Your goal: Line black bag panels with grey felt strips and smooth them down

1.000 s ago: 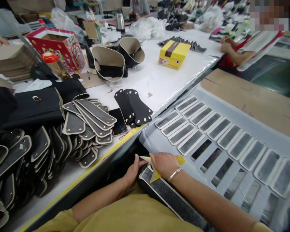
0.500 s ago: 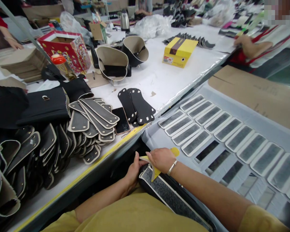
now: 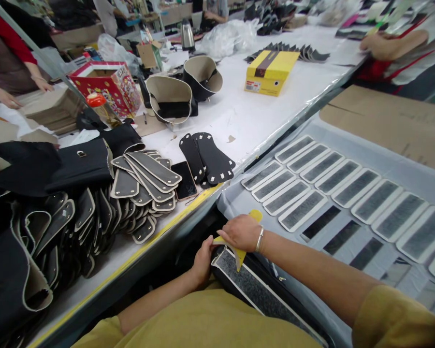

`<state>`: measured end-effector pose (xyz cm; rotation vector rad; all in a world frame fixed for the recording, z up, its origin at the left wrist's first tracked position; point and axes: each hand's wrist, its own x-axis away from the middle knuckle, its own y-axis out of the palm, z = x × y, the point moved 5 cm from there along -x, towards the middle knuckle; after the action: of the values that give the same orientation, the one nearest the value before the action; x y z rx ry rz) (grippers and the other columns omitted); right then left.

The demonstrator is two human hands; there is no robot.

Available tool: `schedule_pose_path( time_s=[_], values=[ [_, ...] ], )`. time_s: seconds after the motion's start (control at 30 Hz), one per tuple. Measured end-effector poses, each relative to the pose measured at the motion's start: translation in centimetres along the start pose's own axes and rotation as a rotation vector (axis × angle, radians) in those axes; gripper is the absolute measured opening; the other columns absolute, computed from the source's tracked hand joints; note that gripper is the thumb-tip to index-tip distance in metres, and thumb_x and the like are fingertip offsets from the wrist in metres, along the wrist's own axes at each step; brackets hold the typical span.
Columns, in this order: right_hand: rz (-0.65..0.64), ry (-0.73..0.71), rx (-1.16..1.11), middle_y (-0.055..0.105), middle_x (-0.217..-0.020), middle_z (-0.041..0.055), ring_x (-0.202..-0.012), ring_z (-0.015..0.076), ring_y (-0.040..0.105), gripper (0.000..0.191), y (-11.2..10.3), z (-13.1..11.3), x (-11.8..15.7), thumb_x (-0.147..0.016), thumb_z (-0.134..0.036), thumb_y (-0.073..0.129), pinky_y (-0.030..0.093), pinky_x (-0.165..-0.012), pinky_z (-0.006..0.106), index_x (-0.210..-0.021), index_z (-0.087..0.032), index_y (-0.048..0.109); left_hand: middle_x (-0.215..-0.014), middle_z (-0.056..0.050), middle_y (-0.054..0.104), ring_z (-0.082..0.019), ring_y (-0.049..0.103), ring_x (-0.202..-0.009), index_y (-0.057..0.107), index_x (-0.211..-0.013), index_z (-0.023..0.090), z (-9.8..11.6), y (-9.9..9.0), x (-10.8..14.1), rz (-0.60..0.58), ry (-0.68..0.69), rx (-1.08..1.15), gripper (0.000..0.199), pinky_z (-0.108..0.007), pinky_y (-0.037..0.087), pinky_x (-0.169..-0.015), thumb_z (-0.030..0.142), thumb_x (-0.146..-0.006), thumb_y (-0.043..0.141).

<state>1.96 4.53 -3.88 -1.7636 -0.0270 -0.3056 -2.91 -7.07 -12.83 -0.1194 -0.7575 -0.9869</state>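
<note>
My right hand [image 3: 241, 233] is closed over a thin, curved yellow plastic scraper [image 3: 240, 259], pressing it onto the upper end of a grey, white-edged strip [image 3: 261, 288]. The strip lies along a long black bag piece [image 3: 225, 280] resting against my lap. My left hand [image 3: 202, 262] grips the top end of that piece with its thumb up beside the scraper; its other fingers are partly hidden. On the grey surface to the right lie rows of white-bordered dark panels [image 3: 302, 212].
Left of me a white table [image 3: 217, 121] carries a heap of black straps [image 3: 123, 208], a phone [image 3: 184, 181], black flaps [image 3: 212, 162], open bag bodies [image 3: 169, 96] and a yellow box [image 3: 270, 72]. A cardboard sheet [image 3: 384, 121] lies at right. Co-workers' hands [image 3: 380, 44] are beyond.
The view has shifted a little. Both hands remain at the same end of the black piece; my right hand has shifted slightly with the scraper.
</note>
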Motion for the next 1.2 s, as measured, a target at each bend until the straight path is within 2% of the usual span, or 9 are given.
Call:
schedule_pose_path(
  time_s=[0.13,0.37,0.43,0.57,0.67,0.77,0.93,1.07,1.2],
  values=[
    [0.012,-0.027,-0.020,0.069,-0.081,0.0081,-0.073,0.0191,0.063,0.056,0.3,0.2,0.2,-0.095,-0.042,0.018,0.037,-0.063,0.029,-0.079,-0.017,0.066,-0.097,-0.011,0.068,-0.029,0.058,-0.101,0.064,-0.095,0.008,-0.5,-1.0,-0.2,0.084,0.077,-0.036,0.058,-0.039,0.041,-0.092,0.060,-0.076,0.046],
    [0.009,0.004,-0.067,0.069,-0.082,0.0083,-0.074,0.0199,0.063,0.055,0.7,0.3,0.6,-0.095,-0.042,0.020,0.038,-0.063,0.029,-0.082,-0.017,0.067,-0.118,-0.009,0.060,-0.030,0.037,-0.126,0.060,-0.109,0.015,-0.1,-2.0,-0.2,0.043,0.074,-0.319,0.043,-0.044,0.028,-0.105,0.044,-0.080,0.048],
    [0.010,0.048,-0.092,0.069,-0.082,0.0085,-0.074,0.0202,0.063,0.055,1.0,0.3,1.1,-0.095,-0.042,0.019,0.038,-0.063,0.029,-0.081,-0.017,0.067,-0.120,-0.008,0.059,-0.030,0.035,-0.127,0.060,-0.109,0.016,0.5,-1.9,0.1,0.001,0.116,-0.418,0.040,-0.044,0.025,-0.106,0.039,-0.079,0.049],
    [0.018,0.158,-0.140,0.069,-0.081,0.0098,-0.074,0.0209,0.063,0.056,1.7,-0.3,2.6,-0.095,-0.042,0.019,0.038,-0.062,0.029,-0.081,-0.016,0.066,-0.118,-0.005,0.060,-0.026,0.045,-0.118,0.061,-0.111,0.017,1.9,-0.7,0.7,-0.129,0.284,-0.556,0.040,-0.039,0.026,-0.106,0.037,-0.084,0.038],
    [0.009,0.239,-0.133,0.068,-0.081,0.0102,-0.074,0.0214,0.063,0.055,1.8,-0.7,3.7,-0.095,-0.041,0.018,0.039,-0.062,0.029,-0.085,-0.016,0.066,-0.118,-0.003,0.060,-0.024,0.049,-0.113,0.060,-0.112,0.017,2.9,0.4,0.9,-0.253,0.338,-0.536,0.043,-0.035,0.030,-0.103,0.039,-0.088,0.031],
    [-0.036,0.341,-0.102,0.069,-0.080,0.0092,-0.072,0.0219,0.064,0.055,1.9,-0.2,5.1,-0.094,-0.044,0.018,0.040,-0.060,0.029,-0.084,-0.018,0.066,-0.119,-0.005,0.059,-0.024,0.050,-0.112,0.060,-0.112,0.016,3.5,1.3,0.6,-0.399,0.261,-0.372,0.044,-0.034,0.032,-0.101,0.044,-0.087,0.037],
    [-0.070,0.516,-0.158,0.070,-0.081,0.0070,-0.076,0.0211,0.064,0.059,1.6,1.7,9.0,-0.094,-0.045,0.014,0.041,-0.063,0.029,-0.078,-0.020,0.066,-0.101,-0.011,0.067,-0.025,0.060,-0.095,0.063,-0.109,0.011,3.6,1.9,-0.8,-0.561,-0.020,-0.097,0.054,-0.037,0.040,-0.090,0.054,-0.083,0.044],
    [-0.006,0.675,-0.154,0.070,-0.084,0.0069,-0.078,0.0206,0.064,0.059,0.4,2.6,10.5,-0.095,-0.042,0.012,0.041,-0.064,0.028,-0.080,-0.020,0.065,-0.090,-0.011,0.069,-0.022,0.062,-0.083,0.066,-0.103,0.009,4.4,2.0,-2.0,-0.665,-0.010,-0.210,0.048,-0.035,0.042,-0.084,0.046,-0.073,0.063],
    [-0.020,0.731,-0.137,0.069,-0.083,0.0074,-0.076,0.0210,0.064,0.058,-0.1,1.9,8.8,-0.095,-0.043,0.013,0.041,-0.064,0.029,-0.079,-0.020,0.063,-0.087,-0.008,0.070,-0.021,0.062,-0.080,0.068,-0.100,0.012,5.4,1.8,-2.5,-0.720,0.052,-0.396,0.041,-0.033,0.043,-0.081,0.042,-0.073,0.063]
  ],
)
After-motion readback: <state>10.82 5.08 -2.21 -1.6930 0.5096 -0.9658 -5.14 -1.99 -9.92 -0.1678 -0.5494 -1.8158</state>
